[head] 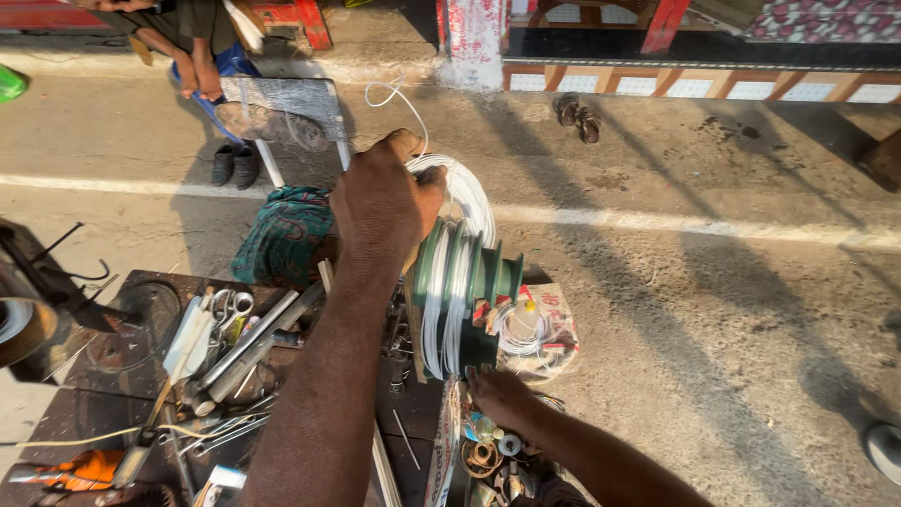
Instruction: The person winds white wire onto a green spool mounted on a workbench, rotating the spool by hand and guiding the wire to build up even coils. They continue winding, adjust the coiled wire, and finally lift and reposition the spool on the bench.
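Spool: the green stepped spool [469,282] stands on edge at the right end of your cluttered workbench [113,376], wound with white wire [460,202].
Handling: the wire looks light, springy and slick, likely to uncoil; you'd best grip the rigid flanges.
Left hand: your left hand [385,202] is closed over the spool's top, arm stretched forward.
Right hand: your right hand [497,394] rests fingers-spread at the spool's base, steadying it.

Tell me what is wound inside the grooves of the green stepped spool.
White wire fills the wider grooves of the green stepped spool; the narrow steps look bare. The left hand covers the spool's top; the right hand rests below it, hiding its base.
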`<state>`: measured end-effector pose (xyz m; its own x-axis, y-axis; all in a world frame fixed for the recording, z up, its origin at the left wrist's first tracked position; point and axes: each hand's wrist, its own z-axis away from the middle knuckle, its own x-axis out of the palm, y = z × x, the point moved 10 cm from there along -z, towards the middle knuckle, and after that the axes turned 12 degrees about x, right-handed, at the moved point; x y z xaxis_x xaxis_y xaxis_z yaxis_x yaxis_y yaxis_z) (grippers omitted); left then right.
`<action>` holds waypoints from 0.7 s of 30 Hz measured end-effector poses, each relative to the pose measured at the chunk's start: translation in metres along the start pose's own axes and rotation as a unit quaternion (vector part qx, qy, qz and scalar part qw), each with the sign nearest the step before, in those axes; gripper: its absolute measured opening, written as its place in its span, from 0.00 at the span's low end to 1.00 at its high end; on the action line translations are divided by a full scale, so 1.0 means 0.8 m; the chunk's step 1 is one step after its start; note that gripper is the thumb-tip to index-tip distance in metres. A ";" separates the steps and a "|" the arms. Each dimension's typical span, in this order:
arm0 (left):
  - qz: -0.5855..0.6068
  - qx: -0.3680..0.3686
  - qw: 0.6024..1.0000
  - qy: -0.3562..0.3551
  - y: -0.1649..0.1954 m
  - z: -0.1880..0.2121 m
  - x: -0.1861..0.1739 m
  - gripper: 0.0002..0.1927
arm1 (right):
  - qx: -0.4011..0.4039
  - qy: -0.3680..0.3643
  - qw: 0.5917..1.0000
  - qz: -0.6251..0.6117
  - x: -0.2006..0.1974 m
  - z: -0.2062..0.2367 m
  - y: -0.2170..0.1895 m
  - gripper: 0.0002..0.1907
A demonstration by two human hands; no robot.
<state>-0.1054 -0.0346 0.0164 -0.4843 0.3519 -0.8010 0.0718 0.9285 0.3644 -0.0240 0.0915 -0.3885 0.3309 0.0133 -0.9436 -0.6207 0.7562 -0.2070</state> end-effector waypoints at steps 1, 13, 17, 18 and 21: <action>0.000 -0.005 1.000 -0.001 -0.003 0.001 0.000 0.21 | 0.035 -0.029 0.999 0.026 0.017 -0.012 0.013 0.16; -0.001 -0.010 1.000 -0.023 0.002 0.002 -0.002 0.20 | -0.082 -0.104 0.991 -0.037 0.027 0.056 -0.082 0.37; 0.001 -0.006 1.000 -0.012 -0.001 0.000 0.001 0.20 | -0.100 -0.066 0.983 -0.139 -0.047 0.135 -0.113 0.19; 0.001 0.001 1.000 -0.009 0.001 0.001 0.002 0.21 | -0.120 -0.046 0.984 -0.125 -0.074 0.145 -0.115 0.16; -0.007 0.026 0.999 0.028 0.003 -0.001 -0.007 0.23 | -0.218 0.092 0.966 -0.102 -0.181 0.168 -0.125 0.11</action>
<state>-0.1037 -0.0346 0.0219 -0.5340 0.3330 -0.7771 0.1095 0.9387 0.3269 0.0857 0.1019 -0.1965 0.3709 -0.2534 -0.8934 -0.8097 0.3829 -0.4447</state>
